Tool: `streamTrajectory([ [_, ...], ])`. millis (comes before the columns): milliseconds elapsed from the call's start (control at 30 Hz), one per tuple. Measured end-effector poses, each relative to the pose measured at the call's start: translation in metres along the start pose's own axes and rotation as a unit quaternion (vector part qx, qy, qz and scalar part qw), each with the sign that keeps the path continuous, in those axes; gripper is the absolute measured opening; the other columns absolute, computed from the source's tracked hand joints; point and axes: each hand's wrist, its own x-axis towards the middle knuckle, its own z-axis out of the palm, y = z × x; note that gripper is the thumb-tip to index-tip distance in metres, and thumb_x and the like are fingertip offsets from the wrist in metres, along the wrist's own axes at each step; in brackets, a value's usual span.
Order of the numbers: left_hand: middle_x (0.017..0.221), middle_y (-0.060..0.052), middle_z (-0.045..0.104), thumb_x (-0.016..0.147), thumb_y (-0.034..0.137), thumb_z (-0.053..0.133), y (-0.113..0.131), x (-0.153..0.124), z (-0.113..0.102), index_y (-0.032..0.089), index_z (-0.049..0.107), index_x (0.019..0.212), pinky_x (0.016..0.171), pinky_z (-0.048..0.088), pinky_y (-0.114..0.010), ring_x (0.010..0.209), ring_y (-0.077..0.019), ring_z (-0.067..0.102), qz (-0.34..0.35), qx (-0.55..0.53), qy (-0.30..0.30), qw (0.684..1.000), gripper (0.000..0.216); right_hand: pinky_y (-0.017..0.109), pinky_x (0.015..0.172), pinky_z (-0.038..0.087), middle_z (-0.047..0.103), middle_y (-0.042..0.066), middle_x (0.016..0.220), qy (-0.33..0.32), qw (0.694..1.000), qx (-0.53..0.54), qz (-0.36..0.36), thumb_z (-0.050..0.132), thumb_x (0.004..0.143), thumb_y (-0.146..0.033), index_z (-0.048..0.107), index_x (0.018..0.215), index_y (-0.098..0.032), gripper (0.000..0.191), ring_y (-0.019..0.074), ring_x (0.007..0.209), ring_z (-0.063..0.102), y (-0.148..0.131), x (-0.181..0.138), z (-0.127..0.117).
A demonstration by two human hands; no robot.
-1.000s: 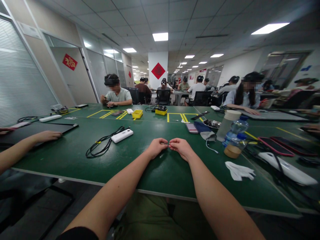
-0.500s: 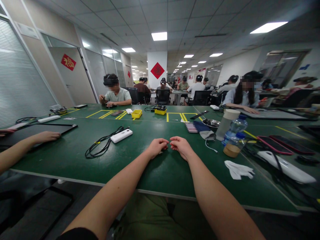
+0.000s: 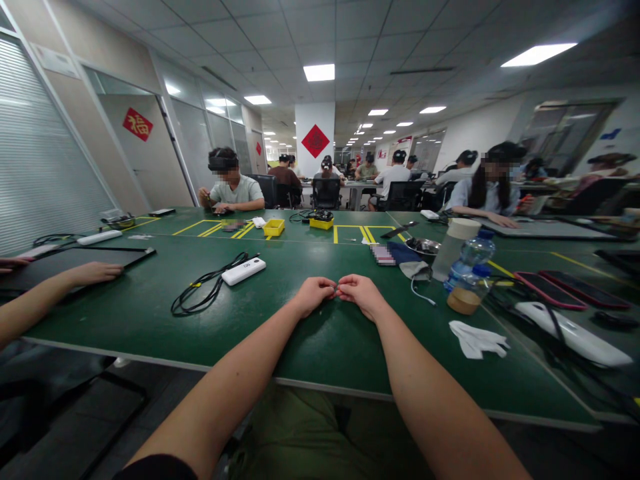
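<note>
Just above the green table [image 3: 240,340], my left hand [image 3: 316,296] and my right hand [image 3: 359,295] meet fingertip to fingertip. Both hands are closed in a pinch, thumbs against the curled fingers. Whatever lies between the fingertips, if anything, is too small or hidden to make out. Left of my hands lies a white power bank [image 3: 243,271] with a looped black cable [image 3: 196,297]. Over to the right, a crumpled white cloth or tissue [image 3: 477,339] rests near the table's front edge.
At the right stand a pale tumbler [image 3: 455,248], plastic bottles [image 3: 466,283] and a metal bowl [image 3: 423,247]. Phones [image 3: 549,291] and another white device [image 3: 573,333] lie farther right. Yellow trays [image 3: 274,228] sit farther back. A neighbour's hand [image 3: 98,273] rests on a dark panel at left.
My right hand has shifted slightly left, so the fingertips of both hands now come together. My left hand has hardly moved.
</note>
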Motion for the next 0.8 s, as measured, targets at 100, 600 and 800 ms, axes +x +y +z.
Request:
streamTrajectory([
  [100,0.072,-0.005,0.068,0.073,0.019,0.062,-0.0015,0.0013,0.0000,0.011,0.068,0.090,0.065,0.048,-0.023,0.062,-0.0106,0.060,0.000,0.003,0.001,1.000,0.020,0.022,0.051,0.053,0.065,0.003,0.067,0.008,0.999,-0.034,-0.014,0.069,0.067,-0.012,0.061,0.084,-0.014,0.019,0.0127,0.057,0.064,0.0011,0.0018,-0.0014],
  [600,0.074,-0.006,0.068,0.070,0.014,0.060,0.0005,0.0014,0.0008,0.011,0.065,0.090,0.067,0.049,-0.024,0.067,-0.0128,0.062,0.004,0.023,-0.005,1.000,0.020,0.019,0.048,0.042,0.062,-0.001,0.064,-0.001,0.997,-0.072,-0.024,0.061,0.063,-0.010,0.063,0.084,-0.014,0.021,0.0075,0.049,0.054,0.0011,0.0021,-0.0006],
  [800,0.072,-0.005,0.067,0.069,0.014,0.060,0.0059,-0.0005,0.0019,0.010,0.066,0.087,0.064,0.047,-0.023,0.063,-0.0115,0.060,-0.001,0.025,-0.001,1.000,0.019,0.020,0.049,0.043,0.063,-0.001,0.067,-0.012,0.998,-0.050,-0.022,0.061,0.062,-0.009,0.063,0.086,-0.015,0.025,0.0084,0.053,0.056,0.0016,0.0032,-0.0011],
])
